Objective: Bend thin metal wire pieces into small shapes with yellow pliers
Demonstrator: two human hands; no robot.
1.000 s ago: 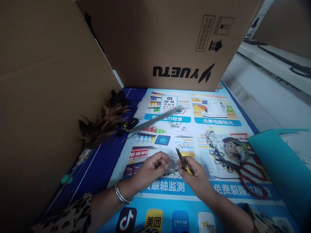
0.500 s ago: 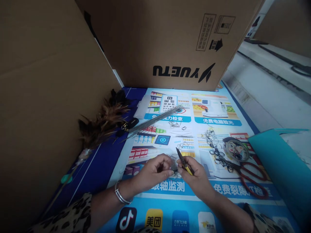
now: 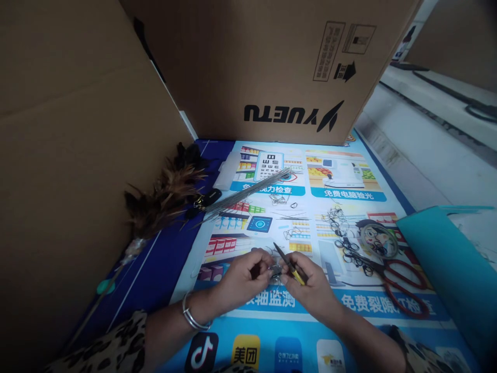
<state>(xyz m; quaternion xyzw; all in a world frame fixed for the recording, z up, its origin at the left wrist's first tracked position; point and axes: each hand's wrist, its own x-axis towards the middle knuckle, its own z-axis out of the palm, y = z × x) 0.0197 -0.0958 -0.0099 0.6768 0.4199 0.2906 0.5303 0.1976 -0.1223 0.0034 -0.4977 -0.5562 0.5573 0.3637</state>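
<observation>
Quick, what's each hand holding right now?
Left hand: closed, pinching a small wire piece.
Right hand: closed around yellow-handled pliers.

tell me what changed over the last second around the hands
The right hand tipped the yellow-handled pliers leftward, bringing their tip nearer the left hand. Both hands keep pinching the small wire piece, which now shows less between them. The scissors, wire bundle, feather duster and boxes stayed put.
</observation>
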